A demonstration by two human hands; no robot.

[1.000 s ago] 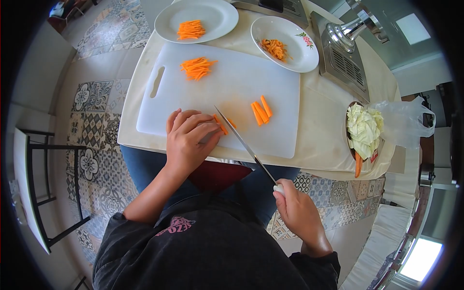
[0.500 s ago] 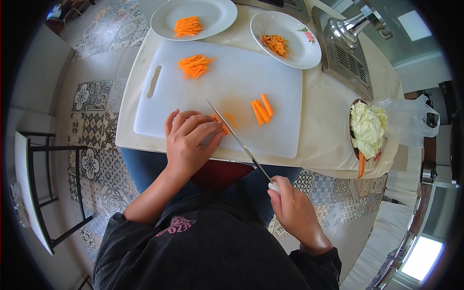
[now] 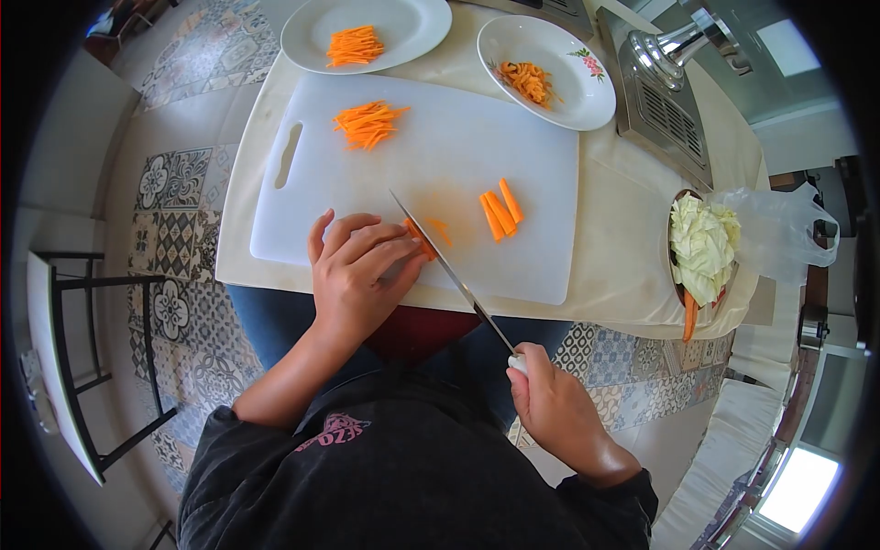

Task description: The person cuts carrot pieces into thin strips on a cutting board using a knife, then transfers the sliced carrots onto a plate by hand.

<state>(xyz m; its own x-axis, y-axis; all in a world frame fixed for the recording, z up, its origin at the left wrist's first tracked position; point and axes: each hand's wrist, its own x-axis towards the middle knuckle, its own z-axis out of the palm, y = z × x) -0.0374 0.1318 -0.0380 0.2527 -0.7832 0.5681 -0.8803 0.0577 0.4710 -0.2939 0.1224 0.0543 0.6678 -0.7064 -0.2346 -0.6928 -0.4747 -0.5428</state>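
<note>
My left hand (image 3: 359, 270) grips a carrot piece (image 3: 419, 238) near the front edge of the white cutting board (image 3: 495, 119). In my right hand (image 3: 564, 403) is the white handle of a knife (image 3: 467, 291), its blade slanting up and left beside the carrot piece and my left fingertips. Thin carrot slices (image 3: 441, 229) lie just right of the blade. Further right on the board rest several carrot sticks (image 3: 500, 211). A pile of carrot strips (image 3: 368, 124) sits at the board's upper left.
Behind the board are a white plate (image 3: 412, 35) with carrot strips and a flowered bowl (image 3: 582, 96) with orange shavings. A metal stove (image 3: 665, 115) stands at the back right. Cabbage (image 3: 703, 247) and a carrot are in a dish beside a clear plastic bag (image 3: 779, 229).
The knife blade has shifted left and now lies close against the carrot piece. My left hand keeps its hold, with its fingers slightly more spread.
</note>
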